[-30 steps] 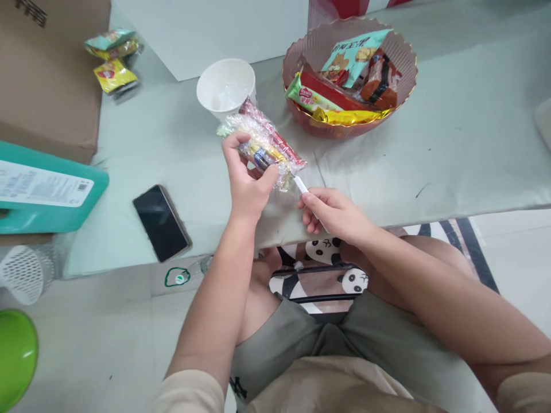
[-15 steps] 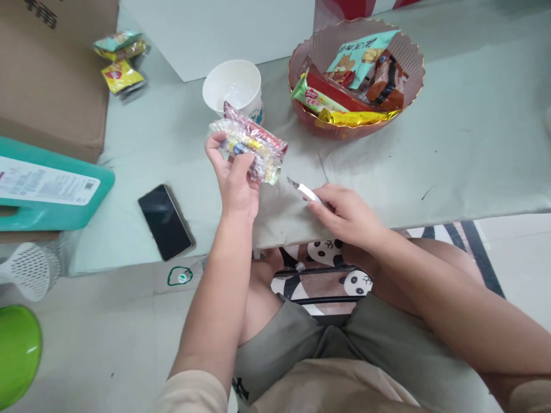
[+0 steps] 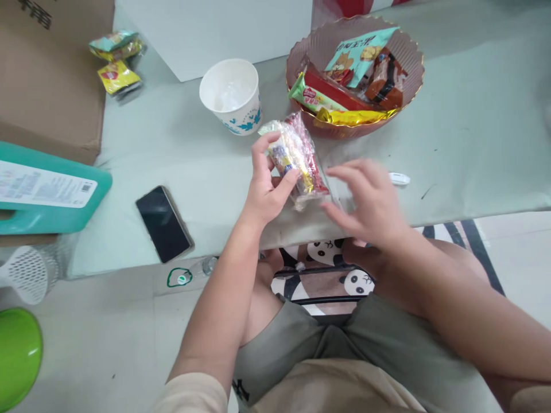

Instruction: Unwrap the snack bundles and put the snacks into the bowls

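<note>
My left hand (image 3: 267, 189) grips a clear crinkly packet of colourful candies (image 3: 296, 158) just above the table's front edge. My right hand (image 3: 371, 202) is blurred beside the packet, fingers spread and holding nothing, its fingertips close to the packet's lower end. A small white cutter (image 3: 399, 179) lies on the table (image 3: 473, 132) to the right of that hand. Behind the packet stands a reddish scalloped bowl (image 3: 407, 80) filled with wrapped snacks.
A white paper cup (image 3: 231, 95) stands left of the bowl. A black phone (image 3: 162, 222) lies near the table's front edge. A teal box (image 3: 47, 189), a cardboard box (image 3: 51, 80) and several snack packets (image 3: 115, 62) are at the left.
My right hand has let go of the white cutter, which now lies on the table. My left hand has carried the candy packet to the right, toward the bowl and my right hand.
</note>
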`<state>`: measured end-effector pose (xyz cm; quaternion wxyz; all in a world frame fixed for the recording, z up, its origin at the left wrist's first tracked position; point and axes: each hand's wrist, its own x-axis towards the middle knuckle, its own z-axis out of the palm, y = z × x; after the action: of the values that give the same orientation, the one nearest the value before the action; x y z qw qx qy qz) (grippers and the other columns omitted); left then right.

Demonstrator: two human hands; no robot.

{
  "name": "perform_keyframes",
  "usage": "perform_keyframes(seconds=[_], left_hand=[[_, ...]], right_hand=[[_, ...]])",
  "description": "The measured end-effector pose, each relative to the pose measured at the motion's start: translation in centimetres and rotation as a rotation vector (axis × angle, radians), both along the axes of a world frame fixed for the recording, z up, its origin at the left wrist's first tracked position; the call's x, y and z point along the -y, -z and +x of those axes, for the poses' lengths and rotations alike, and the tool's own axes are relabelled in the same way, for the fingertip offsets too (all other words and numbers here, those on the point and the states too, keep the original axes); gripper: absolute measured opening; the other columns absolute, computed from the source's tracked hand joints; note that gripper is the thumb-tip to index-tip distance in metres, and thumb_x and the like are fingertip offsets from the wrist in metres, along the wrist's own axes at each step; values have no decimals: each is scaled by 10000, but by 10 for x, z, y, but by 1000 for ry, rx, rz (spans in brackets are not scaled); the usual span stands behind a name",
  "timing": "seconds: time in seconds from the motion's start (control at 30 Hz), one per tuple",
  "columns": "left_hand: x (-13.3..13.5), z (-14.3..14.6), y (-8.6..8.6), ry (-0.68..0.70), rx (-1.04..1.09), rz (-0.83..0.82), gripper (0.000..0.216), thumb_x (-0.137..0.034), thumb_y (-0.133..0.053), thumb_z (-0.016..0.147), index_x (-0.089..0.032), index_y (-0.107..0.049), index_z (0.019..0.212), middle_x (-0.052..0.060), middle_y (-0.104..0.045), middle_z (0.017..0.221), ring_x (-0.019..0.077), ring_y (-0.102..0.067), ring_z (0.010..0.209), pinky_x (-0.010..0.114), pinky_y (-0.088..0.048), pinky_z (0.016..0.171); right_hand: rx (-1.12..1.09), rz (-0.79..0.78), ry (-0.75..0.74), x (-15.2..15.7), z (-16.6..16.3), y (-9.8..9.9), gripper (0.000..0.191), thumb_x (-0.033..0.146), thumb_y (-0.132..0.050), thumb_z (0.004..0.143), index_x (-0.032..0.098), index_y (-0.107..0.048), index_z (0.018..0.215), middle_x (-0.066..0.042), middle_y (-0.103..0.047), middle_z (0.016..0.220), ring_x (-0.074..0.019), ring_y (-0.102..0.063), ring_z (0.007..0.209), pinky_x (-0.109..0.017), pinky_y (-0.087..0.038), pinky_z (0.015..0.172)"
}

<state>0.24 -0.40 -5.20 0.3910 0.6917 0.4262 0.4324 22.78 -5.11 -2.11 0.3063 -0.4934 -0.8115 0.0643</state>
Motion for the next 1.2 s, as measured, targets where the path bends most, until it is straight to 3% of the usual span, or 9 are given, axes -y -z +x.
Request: perform_keyframes(seconds=[0.13,0.2,0.47,0.63,0.7,0.77,0.83,0.97,1.2], left_hand=[[1,6,0,30,7,-46,707,-652,-556,954,-471,-184,1527,83,-579,1240,231,-684,1046,399,-621,821],[-1,5,2,-4,21,-33,700,-637,-543,967,-480,-158,1530,75,-600,1219,230,-694,1047,401,-625,831],[-1,-2,7,-71,-28,1,597,-466,-564,1003,-438,-234,1500,16,-643,946,180,-724,786,376,-636,748],[9,-1,-8,141,-1,-124,678,-468,-672,923,-402,-301,1486,-1,-664,896,161,-687,674,328,-615,650],[11,-1,-15,274,75,-258,773,-491,-723,871,-386,-293,1505,10,-688,941,162,-687,696,315,-601,656],[11,0,-20,353,138,-374,858,-490,-772,818,-371,-288,1516,23,-706,984,166,-688,718,306,-585,662],[11,1,-24,374,171,-451,905,-480,-807,783,-368,-295,1521,23,-714,980,168,-682,717,299,-567,651],[11,-1,-29,380,163,-538,895,-468,-846,751,-368,-355,1493,21,-716,970,179,-684,723,289,-551,636],[13,-13,-44,529,121,-642,834,-443,-846,764,-359,-397,1463,37,-711,1065,177,-703,799,264,-550,654]], right_hand=[[-28,86,-111,8,-19,2,103,258,-585,960,251,-687,972,-76,-683,1039,-230,-597,960,-390,-451,857],[-37,136,-113,11,-23,4,151,215,-560,970,244,-667,868,-57,-685,962,-209,-581,920,-373,-420,835],[-127,83,-346,20,-18,-8,158,294,-566,991,232,-677,897,-46,-698,913,-191,-617,884,-365,-416,782],[-219,-33,-51,3,-2,-9,215,359,-613,954,255,-679,1130,-96,-671,1068,-249,-639,1013,-418,-514,890],[-221,-47,-46,-3,1,-3,318,406,-661,923,256,-671,1203,-111,-649,1163,-281,-625,1101,-464,-517,947],[-234,-38,-80,-6,3,3,233,377,-660,932,265,-698,1133,-100,-655,1158,-274,-630,1094,-474,-515,957],[-247,-29,-78,-7,3,4,102,319,-630,958,266,-710,992,-81,-682,1078,-253,-647,1030,-461,-513,934],[-369,-105,24,-5,2,-5,108,300,-588,977,243,-651,911,-59,-690,924,-219,-650,884,-408,-518,822],[-967,-409,294,-18,12,-6,216,417,-631,947,238,-565,846,11,-544,734,-119,-543,624,-275,-443,582]])
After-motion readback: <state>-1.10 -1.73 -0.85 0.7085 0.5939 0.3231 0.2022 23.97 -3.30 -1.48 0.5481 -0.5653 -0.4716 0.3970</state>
